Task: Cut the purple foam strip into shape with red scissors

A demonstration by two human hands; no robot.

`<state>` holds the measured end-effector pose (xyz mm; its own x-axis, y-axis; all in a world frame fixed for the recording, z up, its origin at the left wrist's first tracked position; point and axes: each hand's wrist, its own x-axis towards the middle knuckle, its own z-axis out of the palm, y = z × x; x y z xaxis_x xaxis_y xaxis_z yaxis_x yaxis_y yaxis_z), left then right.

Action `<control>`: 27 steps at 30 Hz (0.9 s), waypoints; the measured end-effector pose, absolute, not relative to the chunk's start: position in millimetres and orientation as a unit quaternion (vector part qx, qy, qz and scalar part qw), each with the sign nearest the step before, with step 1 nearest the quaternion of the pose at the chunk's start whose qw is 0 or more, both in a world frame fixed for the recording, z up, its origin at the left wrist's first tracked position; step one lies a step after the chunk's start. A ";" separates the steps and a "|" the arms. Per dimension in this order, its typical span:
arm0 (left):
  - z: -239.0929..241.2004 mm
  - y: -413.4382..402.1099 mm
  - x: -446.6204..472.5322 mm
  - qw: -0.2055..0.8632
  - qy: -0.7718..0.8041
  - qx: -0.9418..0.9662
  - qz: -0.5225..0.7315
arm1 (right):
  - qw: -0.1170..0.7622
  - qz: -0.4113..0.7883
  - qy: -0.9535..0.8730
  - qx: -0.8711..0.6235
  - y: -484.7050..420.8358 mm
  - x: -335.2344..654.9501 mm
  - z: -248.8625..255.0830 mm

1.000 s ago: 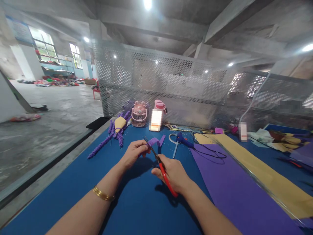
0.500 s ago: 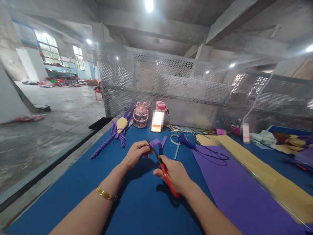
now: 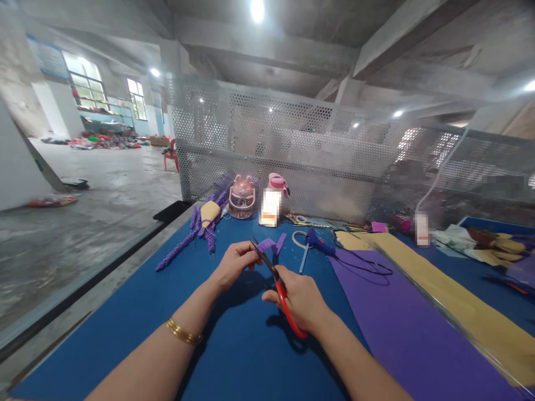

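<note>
My right hand [image 3: 301, 298] is closed around the red handles of a pair of scissors [image 3: 284, 306], whose dark blades point up and left. The blades lie at a folded purple strip [image 3: 271, 245], close to the fingers of my left hand [image 3: 236, 264]. Thumb and fingers of that left hand are pinched on the strip's near end, which they partly hide. A gold bracelet [image 3: 183, 332] circles my left wrist. Behind the strip, to the right, lies a blue glue gun [image 3: 320, 243] with a pale glue stick [image 3: 304, 259] near it.
Purple braided pieces [image 3: 179, 256] with a yellow piece [image 3: 210, 211] lie at the left back. A pink helmet-shaped item [image 3: 242, 197] and a blurred upright phone-like object [image 3: 270, 209] stand before the perforated metal screen [image 3: 334, 167]. Purple sheet [image 3: 388, 323] and yellow sheet [image 3: 451, 289] cover the right side.
Both hands stay nearly in place, with the scissors still at the purple strip. The whole view has shifted very slightly.
</note>
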<state>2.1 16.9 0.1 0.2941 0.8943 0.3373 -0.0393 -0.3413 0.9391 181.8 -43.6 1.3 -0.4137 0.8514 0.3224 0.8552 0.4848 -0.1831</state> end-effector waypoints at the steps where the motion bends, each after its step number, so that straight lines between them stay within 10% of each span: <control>1: 0.1 16.8 2.3 0.471 0.328 0.651 0.497 | 0.190 -0.007 -0.841 -0.506 -43.2 181.7 0.9; 27: -0.8 17.6 3.6 0.485 0.316 0.645 0.499 | 0.178 0.000 -0.835 -0.520 -42.1 179.2 0.1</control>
<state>3.6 17.6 -0.8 0.3023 0.8920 0.3361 -0.0758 -0.3289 0.9413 179.2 -42.1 0.1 -0.3953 0.8689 0.2980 0.8691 0.4588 -0.1848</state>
